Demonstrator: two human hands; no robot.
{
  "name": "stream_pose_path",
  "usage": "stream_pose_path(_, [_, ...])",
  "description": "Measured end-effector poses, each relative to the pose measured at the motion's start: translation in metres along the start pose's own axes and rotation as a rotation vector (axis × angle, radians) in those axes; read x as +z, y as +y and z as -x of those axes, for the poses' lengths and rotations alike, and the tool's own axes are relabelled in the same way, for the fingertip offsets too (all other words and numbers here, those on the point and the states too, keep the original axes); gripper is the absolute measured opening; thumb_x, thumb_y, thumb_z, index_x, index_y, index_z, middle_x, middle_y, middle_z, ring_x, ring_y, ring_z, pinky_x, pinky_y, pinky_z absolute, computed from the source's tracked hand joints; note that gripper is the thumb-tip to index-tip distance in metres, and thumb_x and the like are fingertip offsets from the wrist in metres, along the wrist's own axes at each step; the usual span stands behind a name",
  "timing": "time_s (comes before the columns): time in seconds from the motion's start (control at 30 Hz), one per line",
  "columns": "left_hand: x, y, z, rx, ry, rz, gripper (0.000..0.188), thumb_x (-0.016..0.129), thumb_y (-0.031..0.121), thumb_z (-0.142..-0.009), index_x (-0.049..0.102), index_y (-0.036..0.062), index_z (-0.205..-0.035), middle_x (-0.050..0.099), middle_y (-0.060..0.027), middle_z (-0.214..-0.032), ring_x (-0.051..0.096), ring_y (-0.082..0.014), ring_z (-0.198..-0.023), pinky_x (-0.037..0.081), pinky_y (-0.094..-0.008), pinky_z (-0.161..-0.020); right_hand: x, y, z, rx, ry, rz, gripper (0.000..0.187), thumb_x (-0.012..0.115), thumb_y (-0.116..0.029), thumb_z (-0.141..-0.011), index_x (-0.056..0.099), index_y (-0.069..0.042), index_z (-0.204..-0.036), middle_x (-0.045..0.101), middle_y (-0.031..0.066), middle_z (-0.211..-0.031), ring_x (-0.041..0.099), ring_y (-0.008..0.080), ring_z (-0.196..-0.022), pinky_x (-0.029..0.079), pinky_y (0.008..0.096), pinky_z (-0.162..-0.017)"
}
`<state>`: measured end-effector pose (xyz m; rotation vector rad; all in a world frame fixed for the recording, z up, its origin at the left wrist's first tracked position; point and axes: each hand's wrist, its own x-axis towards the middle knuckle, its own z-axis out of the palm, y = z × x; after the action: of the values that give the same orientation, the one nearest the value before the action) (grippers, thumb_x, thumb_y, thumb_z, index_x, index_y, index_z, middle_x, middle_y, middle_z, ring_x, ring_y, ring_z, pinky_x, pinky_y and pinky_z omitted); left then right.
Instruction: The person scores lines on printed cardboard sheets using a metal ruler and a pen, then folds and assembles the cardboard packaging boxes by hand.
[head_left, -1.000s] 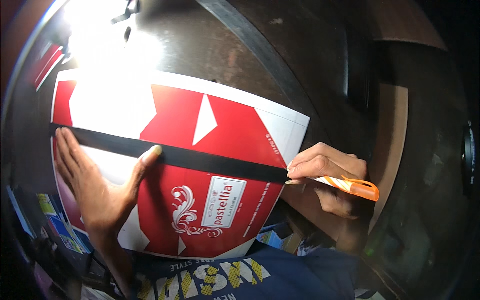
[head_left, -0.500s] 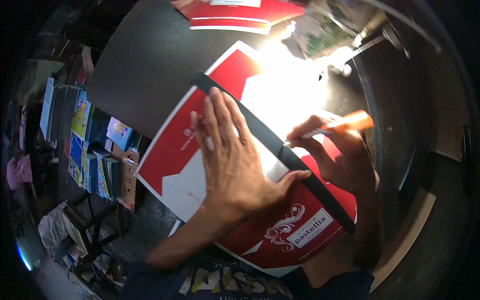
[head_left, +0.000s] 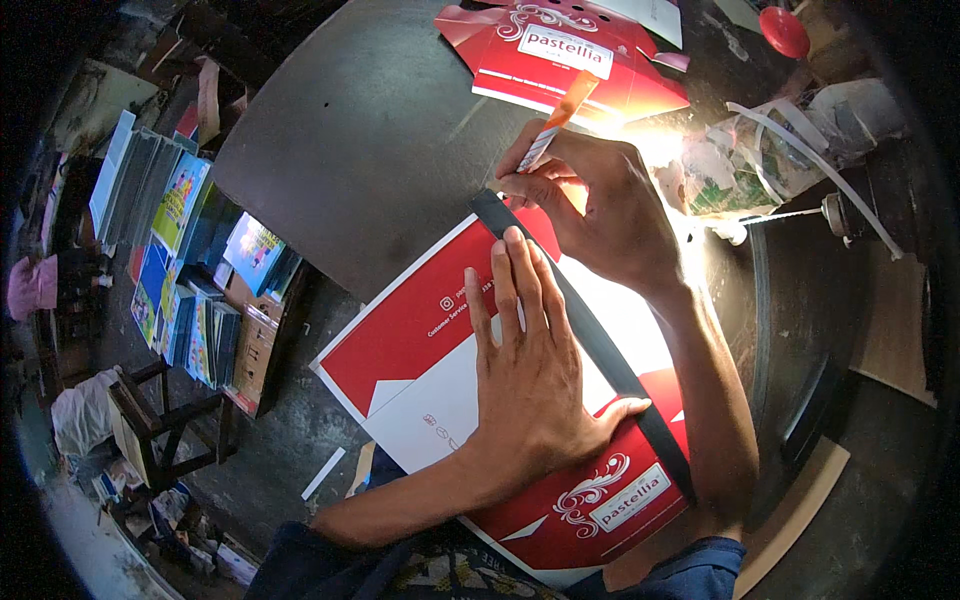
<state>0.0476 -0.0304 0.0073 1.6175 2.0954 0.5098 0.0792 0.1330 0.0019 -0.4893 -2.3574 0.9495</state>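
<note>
Left of the left hand, well apart from it, stand stacks of books point(head_left: 180, 205). Nearer, the red-and-white printed sheet point(head_left: 405, 335) lies on the table point(head_left: 300, 180) under the left hand point(head_left: 530, 390), which is spread flat, fingertips and thumb still pinning the black strip point(head_left: 603, 345) at 2 places. Beyond those fingertips, the orange-and-white pen point(head_left: 558, 118) is now beside the strip's far end; 0.5 s ago it was between fingers and thumb, about midway. I judge the pass along this edge nearly complete, with the strip apparently steady enough. The right hand point(head_left: 620, 215) is closed round the pen; whether its tip touches the sheet, I cannot tell. The 2 hands are apart, though near. Beyond the right hand lies another red-and-white printed piece point(head_left: 495, 65).
</note>
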Motion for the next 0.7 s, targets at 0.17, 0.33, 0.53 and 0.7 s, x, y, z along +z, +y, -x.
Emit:
stream_pose_path(0.17, [0.0,0.004,0.002,0.012,0.006,-0.007,0.148,0.075,0.076,-0.062,0.002,-0.019,-0.148,0.003,-0.0389,-0.157,0.001,-0.0505,-0.149,0.0,-0.0623,-0.119,0.003,0.002,0.002,0.054,0.044,-0.038,0.008,0.069,-0.003,-0.09,0.067,0.001,-0.097,0.072,0.0099,-0.089,0.072,0.0191,-0.085,0.059,0.0317,-0.081])
stream_pose_path(0.33, [-0.001,0.005,0.004,0.043,0.033,-0.058,0.138,0.067,0.077,-0.069,0.009,-0.0193,-0.149,0.005,-0.0364,-0.159,0.001,-0.0439,-0.151,-0.001,-0.0625,-0.119,-0.018,-0.023,0.016,0.106,0.132,-0.039,0.013,0.065,-0.006,-0.094,0.068,0.002,-0.104,0.072,0.0096,-0.093,0.07,0.0184,-0.087,0.056,0.0334,-0.084])
stream_pose_path(0.53, [-0.025,-0.008,0.057,0.03,-0.156,-0.335,0.126,0.048,0.084,-0.079,0.015,-0.0151,-0.15,0.011,-0.0338,-0.158,0.008,-0.0415,-0.15,-0.004,-0.0715,-0.112,-0.082,-0.093,0.112,0.438,0.1,0.2,0.027,0.047,-0.012,-0.103,0.062,0.004,-0.118,0.066,0.0189,-0.111,0.067,0.0232,-0.097,0.052,0.0361,-0.085])
stream_pose_path(0.7, [-0.017,-0.001,0.062,0.036,-0.224,-0.35,0.123,0.045,0.081,-0.084,0.007,-0.0145,-0.151,0.0,-0.0426,-0.155,-0.004,-0.0496,-0.149,-0.005,-0.0739,-0.11,-0.087,-0.133,0.237,0.594,0.011,0.522,0.05,0.091,-0.03,-0.061,0.064,-0.006,-0.096,0.061,0.012,-0.093,0.058,0.0317,-0.091,0.046,0.0448,-0.081])
